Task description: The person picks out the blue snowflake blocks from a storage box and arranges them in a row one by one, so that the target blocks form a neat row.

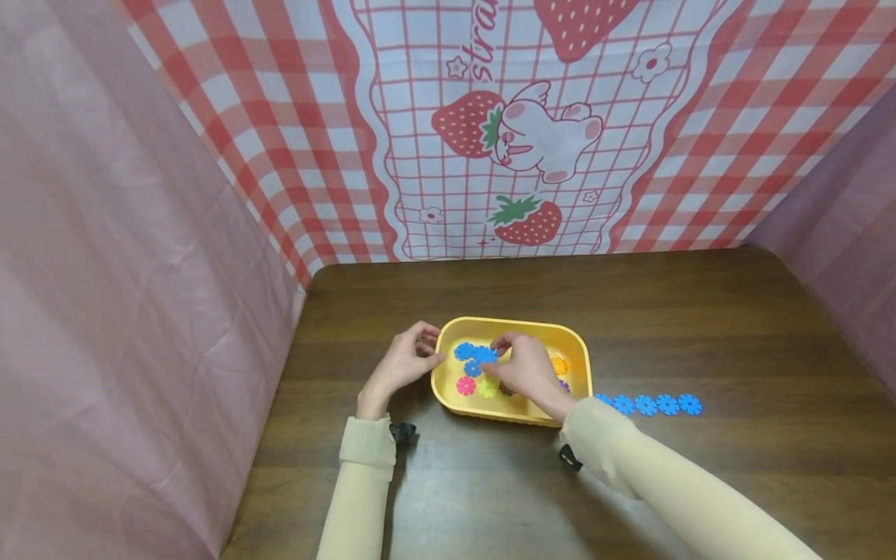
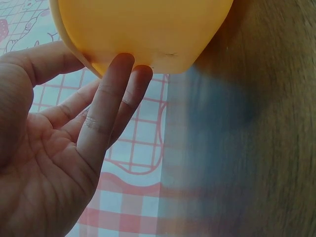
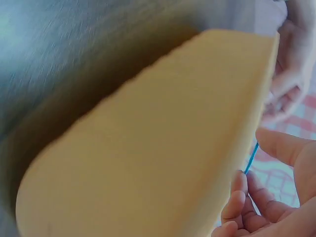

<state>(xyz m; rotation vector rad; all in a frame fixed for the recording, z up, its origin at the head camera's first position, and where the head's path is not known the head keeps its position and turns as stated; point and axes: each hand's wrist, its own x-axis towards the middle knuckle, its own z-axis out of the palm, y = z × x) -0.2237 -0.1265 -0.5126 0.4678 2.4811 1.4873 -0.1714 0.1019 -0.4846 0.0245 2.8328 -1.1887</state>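
Note:
A yellow plastic basin (image 1: pixel 539 334) stands on the table with several flower-shaped plastic discs in it. At its left end my left hand (image 1: pixel 406 359) grips the rim, the thumb on the edge and fingertips against the outer wall (image 2: pixel 168 29). My right hand (image 1: pixel 525 369) reaches inside and pinches a blue disc (image 3: pixel 252 158), seen edge-on between thumb and fingers in the right wrist view. Close under that hand lie more blue discs (image 1: pixel 464 351), a pink disc (image 1: pixel 466 386) and a yellow-green disc (image 1: pixel 488 387). An orange disc (image 1: pixel 560 365) sits towards the right end, partly covered by the hand.
To the basin's right, a straight row of several blue discs (image 1: pixel 645 404) lies on the wooden table (image 1: pixel 735 334), its left end partly behind the right forearm. A strawberry-print cloth (image 1: pixel 448 233) hangs behind the table; pink curtains (image 1: pixel 140 311) hang at both sides.

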